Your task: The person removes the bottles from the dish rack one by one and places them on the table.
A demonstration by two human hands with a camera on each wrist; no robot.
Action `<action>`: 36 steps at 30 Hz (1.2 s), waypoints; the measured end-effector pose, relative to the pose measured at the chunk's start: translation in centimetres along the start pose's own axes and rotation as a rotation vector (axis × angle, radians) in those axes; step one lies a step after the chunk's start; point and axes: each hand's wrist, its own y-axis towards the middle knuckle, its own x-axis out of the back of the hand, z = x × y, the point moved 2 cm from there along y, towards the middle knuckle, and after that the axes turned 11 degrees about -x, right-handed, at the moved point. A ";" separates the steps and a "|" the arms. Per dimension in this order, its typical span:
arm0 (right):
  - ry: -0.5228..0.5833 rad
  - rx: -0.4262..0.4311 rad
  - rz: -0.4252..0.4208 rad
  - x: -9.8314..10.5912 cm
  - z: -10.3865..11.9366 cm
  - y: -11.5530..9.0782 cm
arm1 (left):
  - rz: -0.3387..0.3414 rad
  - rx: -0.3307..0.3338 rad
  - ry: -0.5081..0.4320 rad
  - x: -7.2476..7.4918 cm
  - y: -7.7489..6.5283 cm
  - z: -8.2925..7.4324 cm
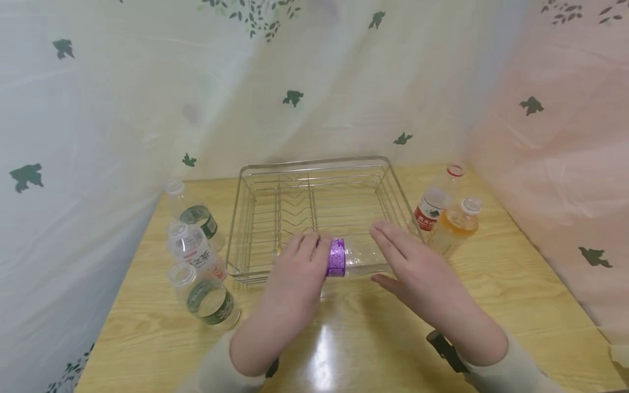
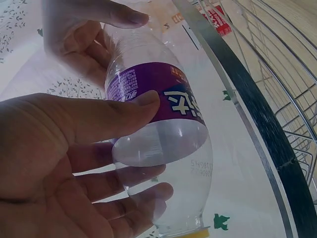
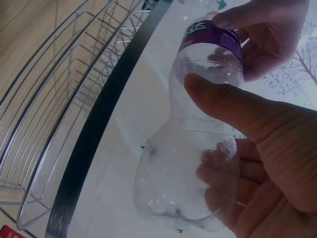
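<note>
A clear plastic bottle (image 1: 362, 257) with a purple label lies sideways between both hands, over the front rim of a wire dish rack (image 1: 314, 164). Its yellow cap (image 2: 195, 233) points left. My left hand (image 1: 300, 273) grips it by the label and cap end, thumb across the purple label (image 2: 148, 89). Around the wider base end, my right hand (image 1: 425, 273) holds it between thumb and fingers. The right wrist view shows the thumb in front and the fingers behind the clear wall.
Left of the rack stand three clear bottles: a green-labelled one (image 1: 199, 218), a white-labelled one (image 1: 194, 248) and another green-labelled one (image 1: 211, 300). At the right are a red-labelled bottle (image 1: 432, 204) and one with an orange band (image 1: 457, 224). A patterned curtain (image 1: 334, 82) hangs behind the wooden table (image 1: 147, 338).
</note>
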 end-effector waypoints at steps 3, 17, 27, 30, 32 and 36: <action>-0.022 -0.002 0.000 -0.3 0.0 -0.1 | -0.020 -0.028 0.032 -0.1 0.0 -0.2; 0.002 -0.043 0.021 -1.1 -0.8 -1.9 | -0.044 -0.142 0.097 -0.4 -0.5 -0.7; 0.105 -0.133 -0.110 -0.3 -2.9 -4.6 | -0.231 0.055 -0.042 0.3 -3.5 2.9; 0.158 -0.162 -0.153 -0.3 -3.6 -5.4 | -0.204 0.135 -0.046 -0.3 -4.4 4.1; 0.210 -0.181 -0.185 -0.4 -4.0 -5.7 | -0.182 0.166 -0.041 -0.8 -4.9 4.6; 0.298 -0.205 -0.293 -0.6 -4.8 -6.3 | -0.122 0.199 -0.010 -1.7 -5.4 5.5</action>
